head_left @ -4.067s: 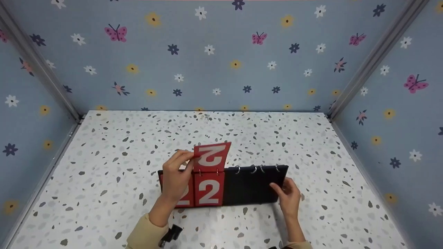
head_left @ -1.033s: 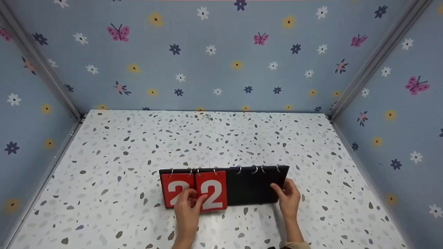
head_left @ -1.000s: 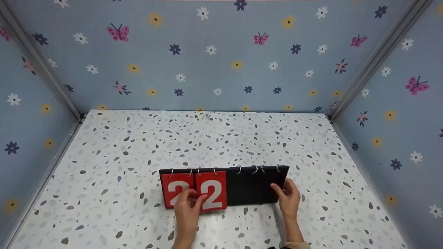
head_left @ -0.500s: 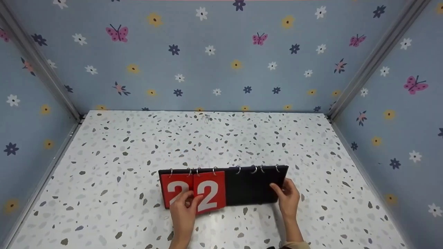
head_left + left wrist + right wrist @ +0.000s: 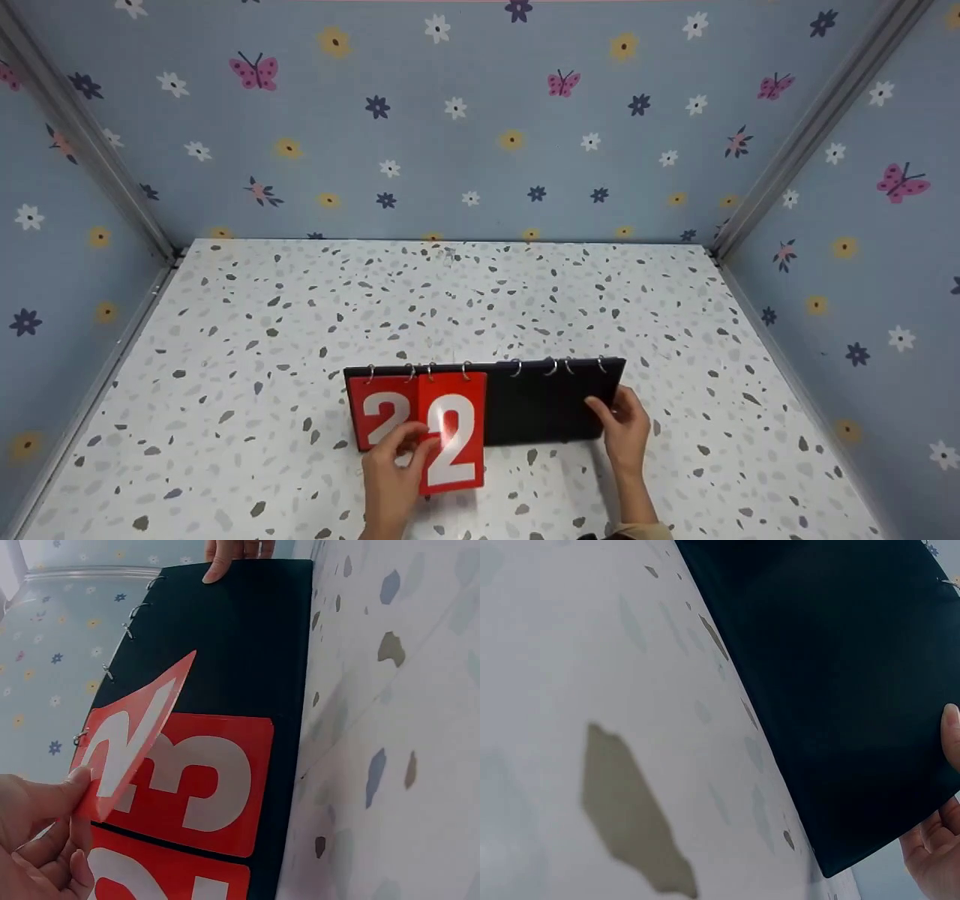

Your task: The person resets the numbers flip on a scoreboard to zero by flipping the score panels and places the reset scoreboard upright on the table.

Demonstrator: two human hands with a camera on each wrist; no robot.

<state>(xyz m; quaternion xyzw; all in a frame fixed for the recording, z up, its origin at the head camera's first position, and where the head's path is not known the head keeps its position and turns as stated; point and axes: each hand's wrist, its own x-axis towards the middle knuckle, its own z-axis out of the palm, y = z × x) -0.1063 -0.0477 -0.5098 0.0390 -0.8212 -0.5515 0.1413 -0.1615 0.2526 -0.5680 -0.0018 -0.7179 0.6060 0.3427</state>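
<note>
- Step in hand, my read: turning the second number card (image 5: 456, 435), which shows a 2, on the black flip board (image 5: 540, 405).
- Left hand (image 5: 391, 472) pinches that card by its left side; bottom edge tilts out toward the person, top hangs on the rings (image 5: 466, 369).
- On the left wrist view I get a lower card (image 5: 206, 787) behind it; looks like a 3, digit partly covered.
- First card (image 5: 386, 405), also a 2, hangs just beside, partly behind the left hand.
- Right hand (image 5: 628, 431) grips the board's right end, thumb on the front face.
- Board leans at the near part of the tabletop (image 5: 450, 300); full contact I can't tell.
- Next move, my guess: carry the pinched card up and over the rings, single sheet only, right hand steadying. Risk: rings snag.
</note>
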